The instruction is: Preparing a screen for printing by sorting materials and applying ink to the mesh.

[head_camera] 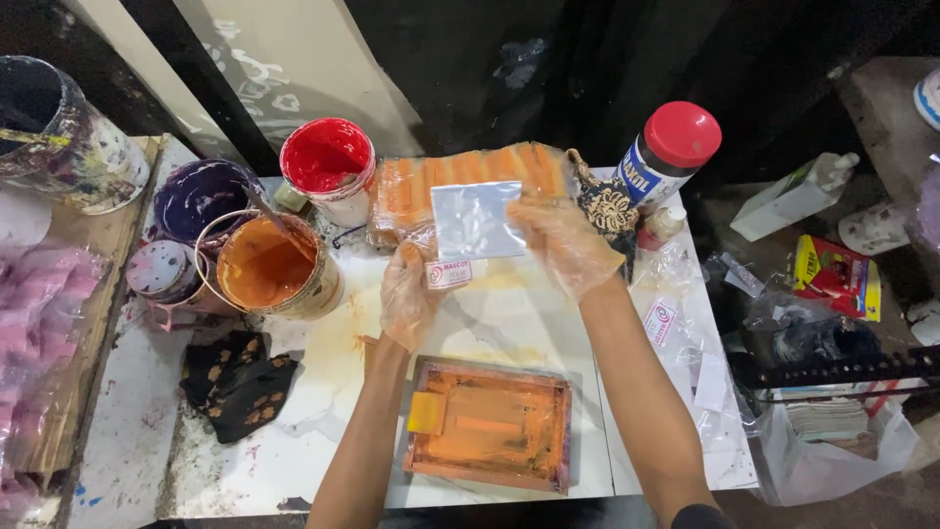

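White, paint-smeared table (509, 323) fills most of the view from the head camera, crowded along its far edge. Near the front edge lies a wooden printing frame (490, 423), its mesh stained orange, with a small yellow squeegee (426, 412) resting at its left end. To the left stand an open can of orange paint (266, 264), a tub of red paint (327, 162) and a purple pot (198, 201); a red-capped can (671, 152) stands to the right. A long stack of orange-printed pouches (460, 186) lies across the back, its long axis running left to right.

Above the table, both gloved hands share one clear plastic pouch (475, 220), held flat just in front of that stack. The left hand (411, 294) pinches the pouch's lower left corner, fingers closed on it beside the small printed label. The right hand (566, 240) grips its right edge, fingers curled over it. Neither hand is clearly nearer; the pouch spans the gap between them.
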